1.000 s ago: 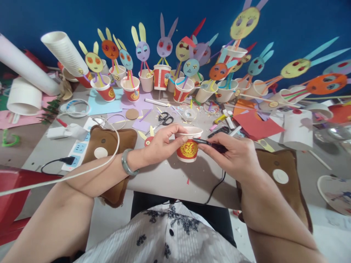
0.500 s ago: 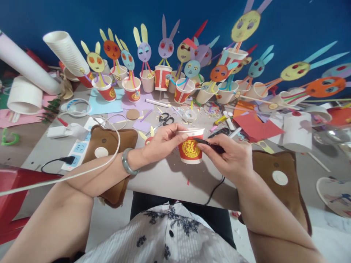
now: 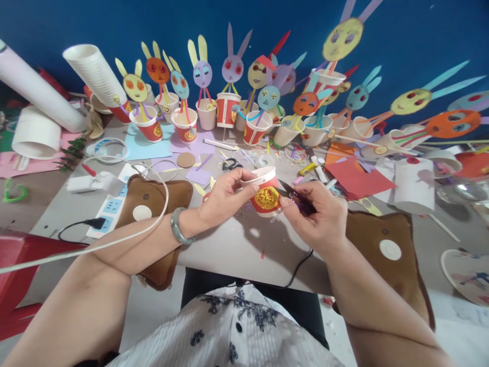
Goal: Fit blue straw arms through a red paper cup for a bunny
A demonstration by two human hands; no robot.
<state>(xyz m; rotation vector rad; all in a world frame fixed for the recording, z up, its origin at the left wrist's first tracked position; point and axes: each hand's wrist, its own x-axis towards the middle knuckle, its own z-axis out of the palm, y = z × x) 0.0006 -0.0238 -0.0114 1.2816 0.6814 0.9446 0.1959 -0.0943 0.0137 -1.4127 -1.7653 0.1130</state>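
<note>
A red and white paper cup (image 3: 266, 198) with a round yellow emblem is held above the table's front part, its rim tilted. My left hand (image 3: 229, 196) grips it near the rim, thumb on the outer side. At the cup's right side, my right hand (image 3: 315, 211) is closed around a dark tool (image 3: 288, 189), whose pointed end lies close to the cup wall; its exact kind is hard to make out. Behind my left hand, black-handled scissors (image 3: 231, 164) lie on the table. A yellow-eared paper piece (image 3: 204, 189) is partly hidden by my left hand.
Cups with paper rabbit heads (image 3: 233, 69) line the back. Brown cushions (image 3: 153, 229) lie on both sides, with a power strip (image 3: 110, 206) at the left. Red paper (image 3: 353, 176) and white rolls (image 3: 414, 186) are at the right. A white cable crosses my left forearm.
The cup has moved slightly up and left and is now tilted. The dark tool in my right hand has turned, and its pointed end has come away from the cup's front.
</note>
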